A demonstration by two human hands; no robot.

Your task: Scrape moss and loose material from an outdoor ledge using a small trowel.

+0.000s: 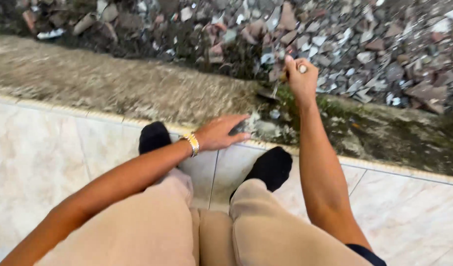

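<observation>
My right hand is closed around the pale handle of a small tool. Its dark metal end points down at the mossy concrete ledge. My left hand, with a gold and silver wristwatch on the wrist, is flat with fingers stretched out. It holds nothing and hovers at the tile edge, close to a pale patch on the ledge. It is blurred, so whether it touches the ledge I cannot tell.
I squat on pale marble-look floor tiles in beige trousers and black socks. Beyond the ledge lies a strip of broken stones, tile shards and rubble. Green moss grows on the ledge at the right.
</observation>
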